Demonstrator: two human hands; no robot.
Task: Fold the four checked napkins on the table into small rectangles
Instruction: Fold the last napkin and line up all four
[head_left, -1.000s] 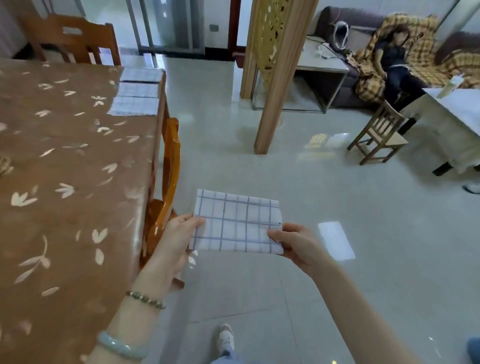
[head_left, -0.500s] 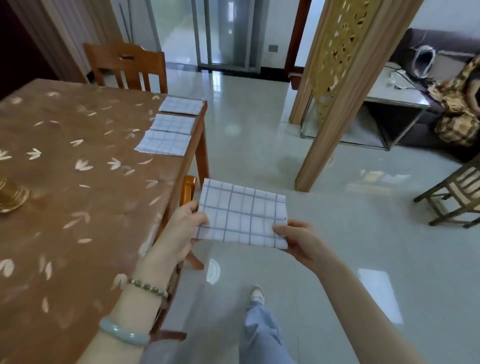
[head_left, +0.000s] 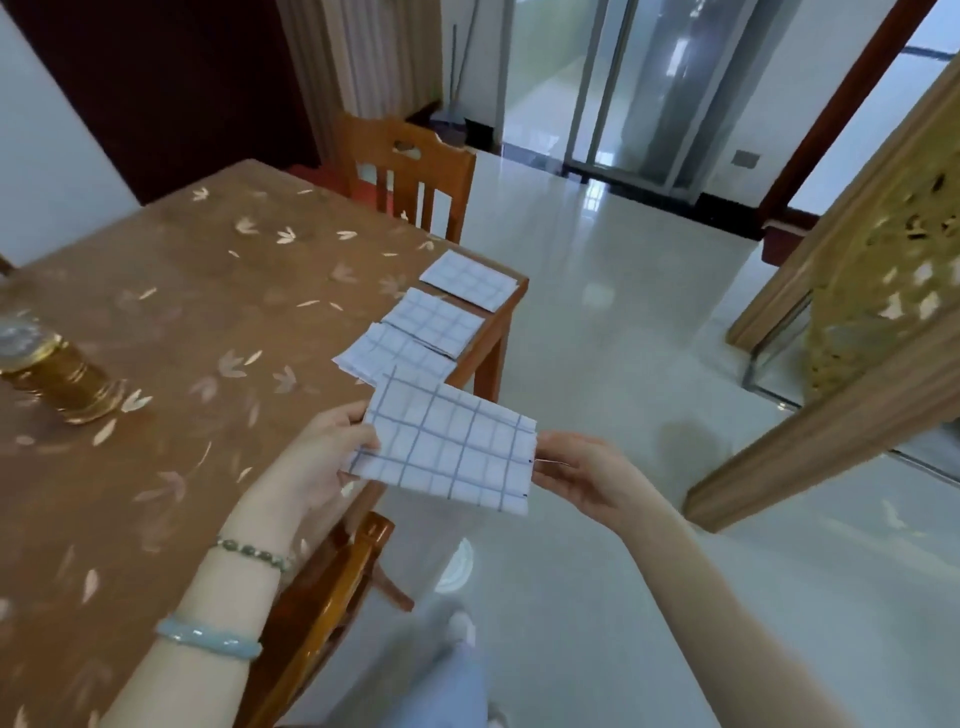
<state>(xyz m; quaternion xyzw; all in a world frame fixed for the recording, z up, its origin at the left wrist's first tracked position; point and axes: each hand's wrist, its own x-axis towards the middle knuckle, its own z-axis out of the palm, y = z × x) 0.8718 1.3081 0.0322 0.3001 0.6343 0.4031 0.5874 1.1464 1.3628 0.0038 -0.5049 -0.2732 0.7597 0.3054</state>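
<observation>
Three folded napkins (head_left: 470, 279) (head_left: 435, 320) (head_left: 393, 354) lie in a row at the bench (head_left: 208, 322) edge. The fourth napkin (head_left: 449, 451), folded, is in the air beside the bench: left hand (head_left: 322, 457) grip pinches one end, right hand (head_left: 582, 474) the other. Judged left: set it down. Gold jar (head_left: 57, 374) well apart; chair (head_left: 332, 587) below, nothing blocking.

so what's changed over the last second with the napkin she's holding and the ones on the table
The person has walked toward the table, carrying the held napkin from out over the floor up to the table's edge. Nothing was taken or released: left hand and right hand pinch its ends as before. The three folded napkins stay in their row along the edge.
</observation>
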